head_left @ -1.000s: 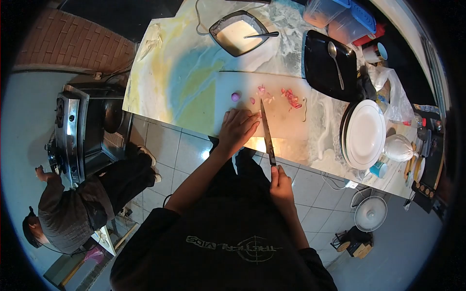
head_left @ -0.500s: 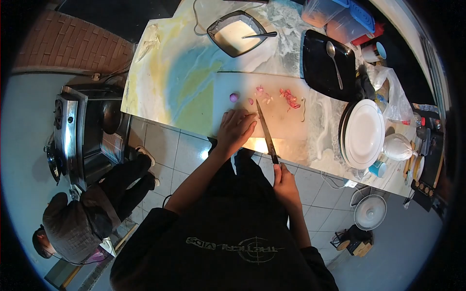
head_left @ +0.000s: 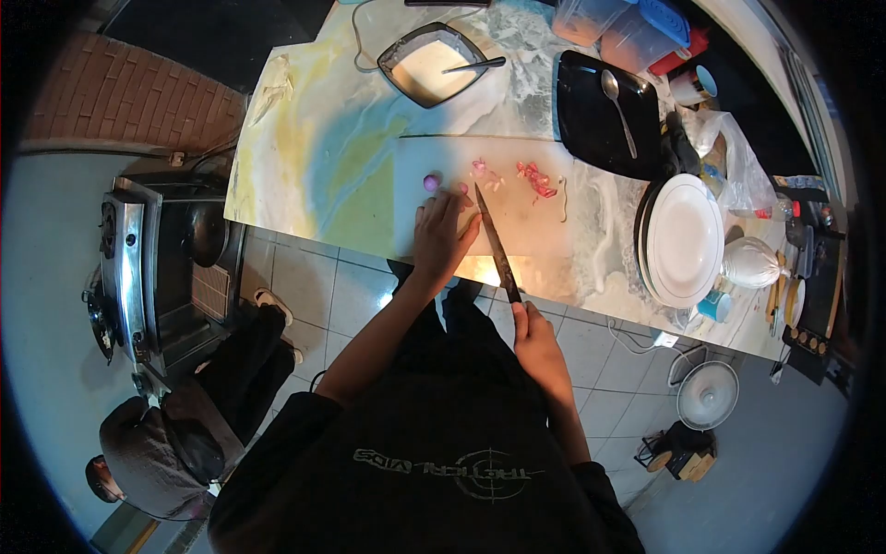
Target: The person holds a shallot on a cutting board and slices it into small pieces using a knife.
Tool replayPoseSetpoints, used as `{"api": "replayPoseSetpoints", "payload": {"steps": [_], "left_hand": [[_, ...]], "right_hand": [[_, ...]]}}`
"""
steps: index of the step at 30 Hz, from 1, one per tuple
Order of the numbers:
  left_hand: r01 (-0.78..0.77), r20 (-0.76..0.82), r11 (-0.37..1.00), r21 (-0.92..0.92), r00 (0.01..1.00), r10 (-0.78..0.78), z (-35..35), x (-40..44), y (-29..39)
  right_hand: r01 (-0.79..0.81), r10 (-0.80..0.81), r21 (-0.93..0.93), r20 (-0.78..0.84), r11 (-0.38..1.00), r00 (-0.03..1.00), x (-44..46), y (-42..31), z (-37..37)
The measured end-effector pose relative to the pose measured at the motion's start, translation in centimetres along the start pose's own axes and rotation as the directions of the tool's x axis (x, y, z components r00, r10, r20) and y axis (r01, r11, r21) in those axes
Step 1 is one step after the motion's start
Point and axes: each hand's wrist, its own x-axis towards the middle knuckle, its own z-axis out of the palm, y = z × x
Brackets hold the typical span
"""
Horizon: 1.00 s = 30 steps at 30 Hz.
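Observation:
My right hand (head_left: 541, 347) is wrapped round the handle of a long kitchen knife (head_left: 496, 247), its blade angled over the pale cutting board (head_left: 544, 235) with the tip near some chopped pieces. On the board rests my left hand (head_left: 441, 235), fingers stretched out and thumb apart beside the blade. Its fingertips reach a small pinkish shallot piece (head_left: 463, 188); whether they touch it I cannot tell. A round purple shallot (head_left: 431, 183) lies just beyond the fingers. Pink chopped shallot (head_left: 481, 170) and a heap of chopped red pieces (head_left: 535, 179) lie farther along.
A black bowl of pale batter (head_left: 426, 72) with a spoon stands behind the board. Right of it are a black tray (head_left: 591, 120) with a spoon, stacked plates (head_left: 685, 240) and plastic containers (head_left: 637, 42). Another person (head_left: 175, 443) sits at lower left near a stove (head_left: 134, 268).
My left hand has moved forward on the board toward the small shallot piece. The knife stays in my right hand. The view has shifted slightly, and the other person leans lower.

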Motion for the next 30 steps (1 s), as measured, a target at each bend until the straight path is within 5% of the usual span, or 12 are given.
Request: {"api": "replayPoseSetpoints", "payload": {"steps": [19,30], "left_hand": [[0.031,-0.009,0.999,-0.040,0.999,-0.031,0.2,-0.2,0.3],[-0.022,-0.058,1.000,0.006,0.998,0.022,-0.1,0.6,1.0]], "right_hand": [[0.057,-0.057,-0.023,0.011,0.998,0.998,-2.8,1.4,-1.5],[0.002,-0.008,-0.047,-0.127,0.999,0.992,-4.9,1.2,-1.1]]}}
